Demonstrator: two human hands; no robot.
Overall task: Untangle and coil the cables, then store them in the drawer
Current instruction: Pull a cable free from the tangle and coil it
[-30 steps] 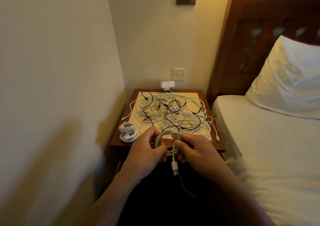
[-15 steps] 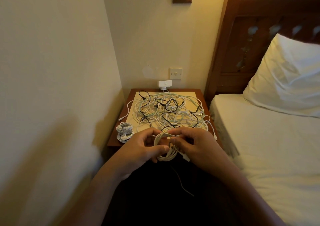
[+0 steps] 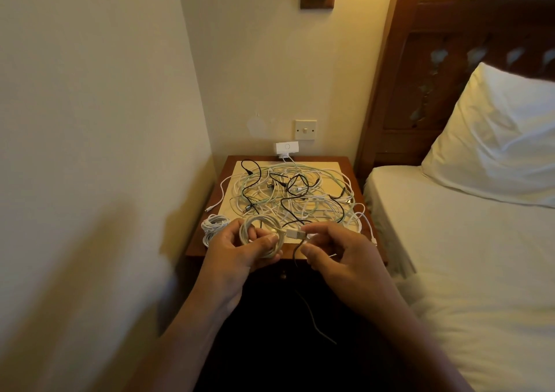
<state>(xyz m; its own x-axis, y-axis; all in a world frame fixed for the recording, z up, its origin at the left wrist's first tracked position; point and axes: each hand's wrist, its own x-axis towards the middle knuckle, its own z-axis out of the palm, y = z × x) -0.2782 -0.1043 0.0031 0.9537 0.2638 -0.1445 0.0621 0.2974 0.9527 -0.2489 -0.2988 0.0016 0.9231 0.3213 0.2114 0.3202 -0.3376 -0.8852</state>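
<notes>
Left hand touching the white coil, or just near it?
Touching. Head view: the left hand grips the coil, thumb across its loops, fingers through its middle. The right hand pinches the plug.

I see my right hand (image 3: 339,250) pulled rightward off my left hand (image 3: 237,256), white plug (image 3: 295,233) no longer dangling under the coil (image 3: 261,235), now level between them, coil shifted left of centre
</notes>
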